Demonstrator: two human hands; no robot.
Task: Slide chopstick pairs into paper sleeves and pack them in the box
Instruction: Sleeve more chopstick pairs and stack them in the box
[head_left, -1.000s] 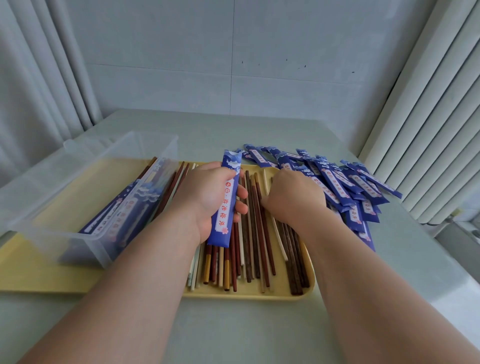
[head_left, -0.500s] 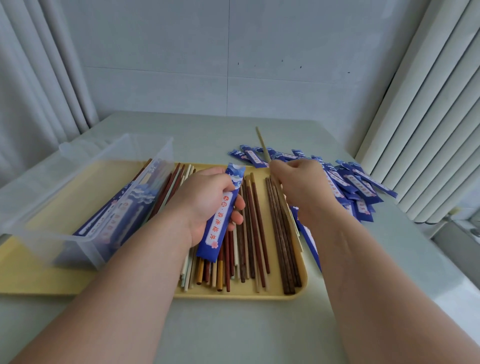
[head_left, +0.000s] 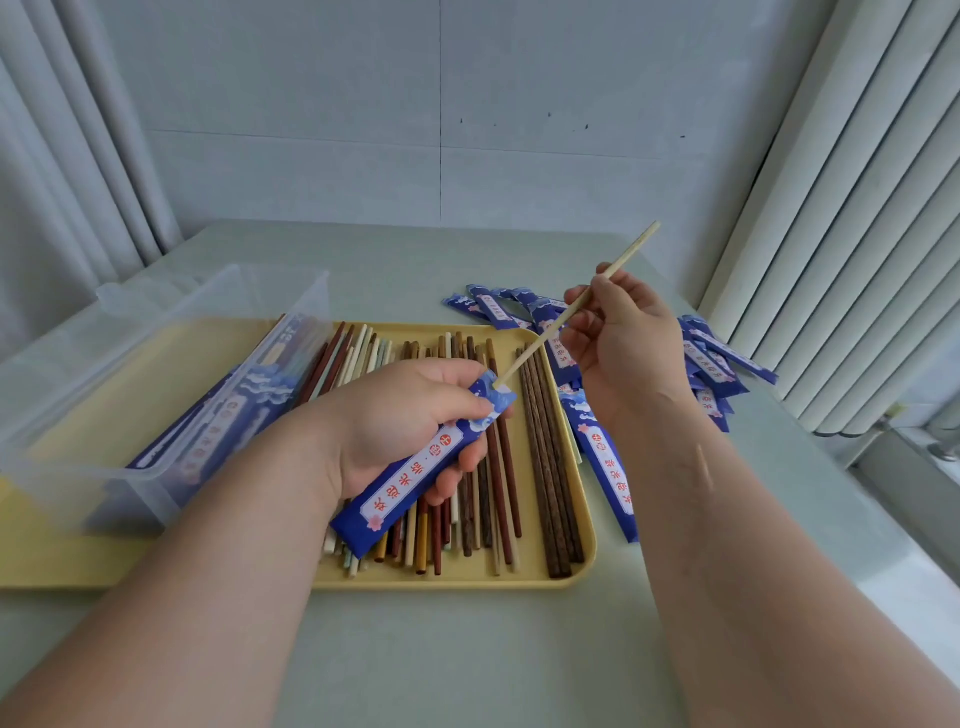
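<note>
My left hand grips a blue paper sleeve with a white label, held slanted above the yellow tray. My right hand pinches pale bamboo chopsticks near their upper part; I cannot tell whether it is one stick or a pair. The lower tip touches the sleeve's open mouth. Several loose chopsticks in brown, red and cream lie side by side on the tray. A clear plastic box on the tray's left holds a few filled sleeves.
A heap of empty blue sleeves lies on the pale green table right of the tray, one long sleeve beside the tray edge. Curtains hang on the left and right, a wall stands behind.
My right hand lifted pale chopsticks off the tray, swung them up to the right and brought the tip to the sleeve's mouth. My left hand tilted the sleeve toward it.
</note>
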